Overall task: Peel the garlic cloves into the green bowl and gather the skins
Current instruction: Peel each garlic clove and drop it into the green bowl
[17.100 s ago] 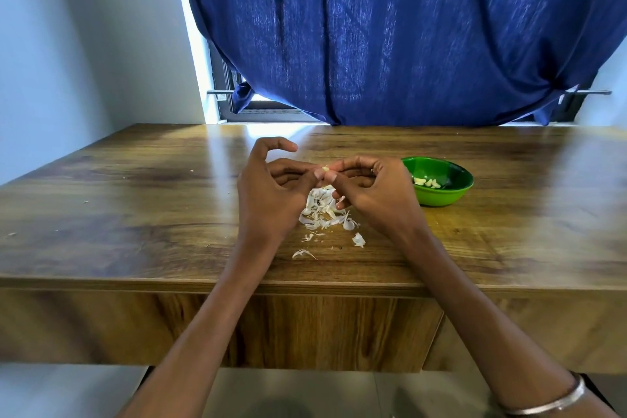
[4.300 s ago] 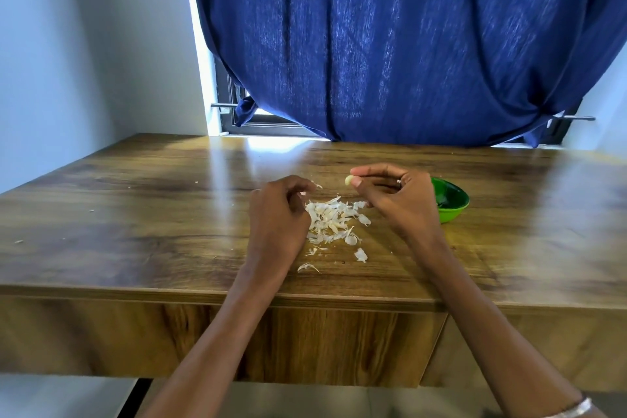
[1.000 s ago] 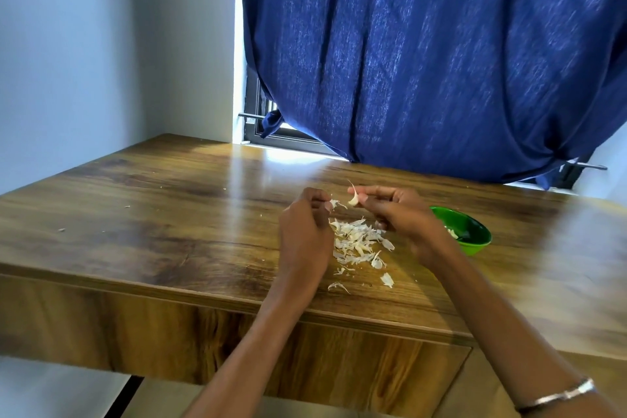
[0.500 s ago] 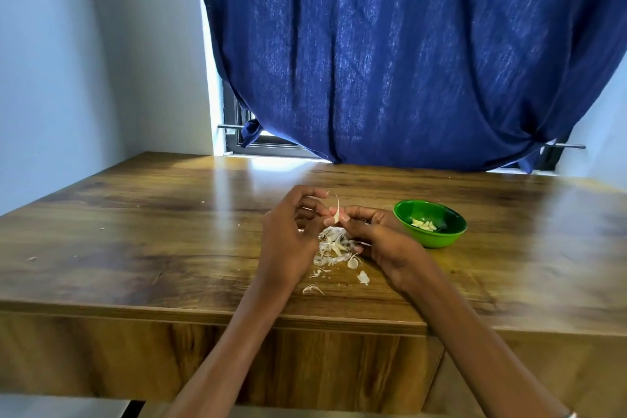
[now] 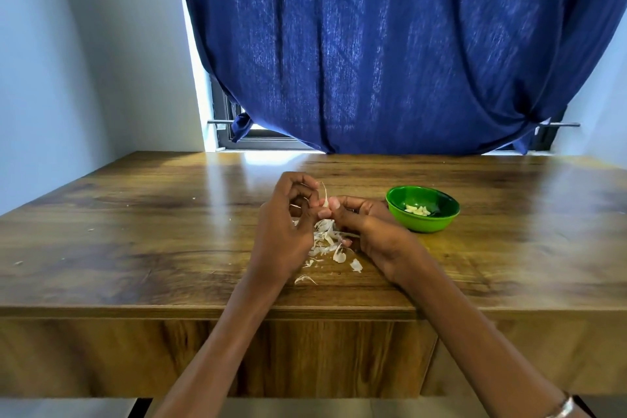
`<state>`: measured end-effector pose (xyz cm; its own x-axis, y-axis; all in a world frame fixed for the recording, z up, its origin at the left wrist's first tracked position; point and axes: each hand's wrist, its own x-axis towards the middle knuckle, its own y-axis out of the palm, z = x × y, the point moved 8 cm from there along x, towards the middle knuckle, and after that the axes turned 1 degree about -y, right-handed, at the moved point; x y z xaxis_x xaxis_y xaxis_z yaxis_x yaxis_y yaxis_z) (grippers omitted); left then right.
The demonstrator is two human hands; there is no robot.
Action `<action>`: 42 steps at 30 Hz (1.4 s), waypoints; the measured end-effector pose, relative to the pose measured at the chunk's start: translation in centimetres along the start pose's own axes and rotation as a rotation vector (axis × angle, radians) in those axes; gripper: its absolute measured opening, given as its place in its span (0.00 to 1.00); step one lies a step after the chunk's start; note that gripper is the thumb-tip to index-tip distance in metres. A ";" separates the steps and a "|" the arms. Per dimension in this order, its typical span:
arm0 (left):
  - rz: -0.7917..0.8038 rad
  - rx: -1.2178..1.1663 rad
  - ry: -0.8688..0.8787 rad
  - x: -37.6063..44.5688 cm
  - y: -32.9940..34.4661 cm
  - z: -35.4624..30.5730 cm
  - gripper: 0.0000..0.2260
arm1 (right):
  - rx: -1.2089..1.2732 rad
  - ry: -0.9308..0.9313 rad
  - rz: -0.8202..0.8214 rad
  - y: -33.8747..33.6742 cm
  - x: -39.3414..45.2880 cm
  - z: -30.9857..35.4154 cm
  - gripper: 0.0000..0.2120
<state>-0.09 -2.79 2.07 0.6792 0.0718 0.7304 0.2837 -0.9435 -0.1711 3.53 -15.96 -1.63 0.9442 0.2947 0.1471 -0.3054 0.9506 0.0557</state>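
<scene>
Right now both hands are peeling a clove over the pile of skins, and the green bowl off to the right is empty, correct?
Not quite: the green bowl is not empty. The head view shows peeled cloves lying in it. The rest holds: the left hand and right hand work a clove above the pile of skins.

One head-worn camera looks forward and down, close over the wooden table [image 5: 135,241].

I see a green bowl [image 5: 422,210], white garlic skins [image 5: 327,241], a streaky brown table [image 5: 135,231] and a dark blue curtain [image 5: 390,44].
</scene>
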 end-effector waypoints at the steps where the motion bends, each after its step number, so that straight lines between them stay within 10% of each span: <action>1: 0.005 0.002 0.006 -0.1 0.1 -0.1 0.11 | -0.002 0.001 -0.005 0.0 0.0 -0.1 0.15; 42: -0.109 0.130 0.279 -0.6 0.3 -3.5 0.17 | 0.522 0.058 0.105 1.4 -0.2 0.0 0.03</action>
<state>-2.82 -4.22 3.93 0.4330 0.0619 0.8993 0.4408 -0.8847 -0.1514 2.94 -14.64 -1.59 0.9060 0.4045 0.1244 -0.4053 0.7448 0.5300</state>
